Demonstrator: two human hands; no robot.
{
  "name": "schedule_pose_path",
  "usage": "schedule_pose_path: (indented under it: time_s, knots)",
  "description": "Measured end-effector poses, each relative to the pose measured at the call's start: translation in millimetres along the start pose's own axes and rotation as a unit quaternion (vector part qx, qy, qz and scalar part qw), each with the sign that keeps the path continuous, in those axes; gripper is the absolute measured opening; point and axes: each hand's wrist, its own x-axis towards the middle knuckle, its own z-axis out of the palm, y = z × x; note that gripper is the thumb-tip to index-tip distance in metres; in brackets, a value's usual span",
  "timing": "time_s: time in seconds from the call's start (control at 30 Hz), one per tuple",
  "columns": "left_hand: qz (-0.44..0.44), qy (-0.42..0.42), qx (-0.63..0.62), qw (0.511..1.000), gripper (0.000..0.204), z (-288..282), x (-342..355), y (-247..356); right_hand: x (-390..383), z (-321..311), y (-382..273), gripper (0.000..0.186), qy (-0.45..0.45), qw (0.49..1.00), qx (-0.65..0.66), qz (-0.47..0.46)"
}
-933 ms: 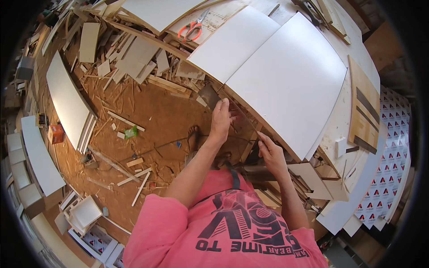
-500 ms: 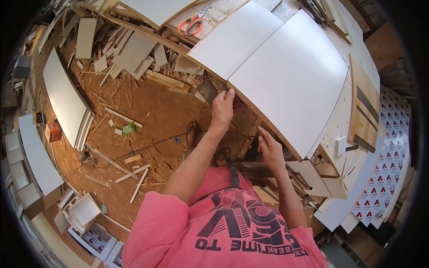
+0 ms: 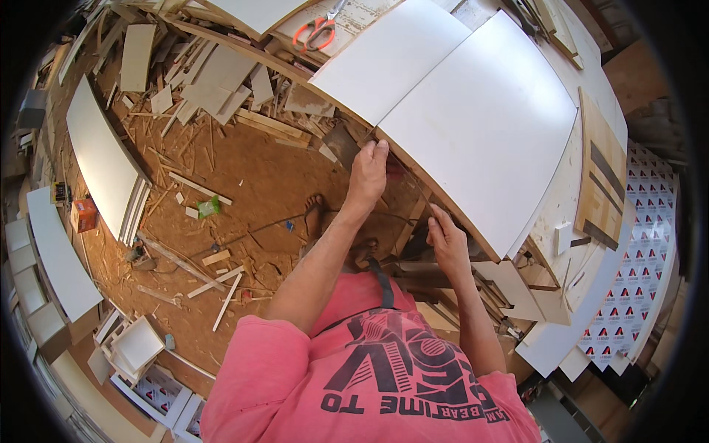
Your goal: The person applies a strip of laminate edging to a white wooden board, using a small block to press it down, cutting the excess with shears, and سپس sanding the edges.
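Two white boards lie side by side on the workbench, a larger right-hand board (image 3: 480, 129) and a left-hand board (image 3: 395, 55), with a thin seam between them. My left hand (image 3: 367, 176) is closed just below the near edge where they meet, pinching one end of a thin dark strip (image 3: 408, 174). Farther right along that edge, my right hand (image 3: 448, 240) has its fingers closed round the strip's other end. The strip runs between both hands, close to the board edge; its exact kind is too fine to tell.
Orange-handled scissors (image 3: 314, 35) lie on the bench at the upper left. A wooden panel with dark stripes (image 3: 600, 173) rests at the right. Wood offcuts (image 3: 221, 81) litter the brown floor, and stacked white panels (image 3: 107, 159) lean at the left.
Both hands keep their grip on the strip and have barely moved. The view has shifted slightly; the boards stay in place.
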Motion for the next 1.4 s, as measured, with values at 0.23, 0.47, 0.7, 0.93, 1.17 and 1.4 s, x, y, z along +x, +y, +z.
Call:
schedule_pose_path:
  time_s: [0.23, 0.47, 0.7, 0.93, 1.17, 1.4]
  knots:
    - [-0.006, -0.025, -0.014, 1.0, 0.036, -2.7, -0.5, 4.3, 0.3, 2.8, 1.3, 0.034, 0.007, 1.0, 0.012, 0.002]
    - [-0.048, -0.077, -0.033, 0.995, 0.037, -12.1, 1.8, 13.9, -2.6, 1.0, -6.3, 0.035, 0.005, 1.0, 0.012, 0.0]
    - [-0.06, -0.071, 0.042, 0.995, 0.031, -27.1, 1.5, 17.3, -2.3, 1.3, -6.8, 0.035, 0.006, 1.0, 0.01, 0.011]
    - [-0.06, -0.01, -0.091, 0.994, 0.021, -17.8, -4.5, 6.2, -3.7, -0.6, -11.9, 0.034, 0.003, 1.0, 0.011, 0.027]
    - [-0.069, 0.041, -0.164, 0.983, 0.017, -4.5, -5.9, 1.1, 1.6, 0.6, 1.0, 0.033, 0.024, 1.0, 0.006, 0.015]
    - [0.102, 0.123, 0.168, 0.973, 0.022, -27.7, -10.6, 7.8, -0.7, 1.4, 1.2, 0.035, 0.018, 0.999, 0.012, 0.026]
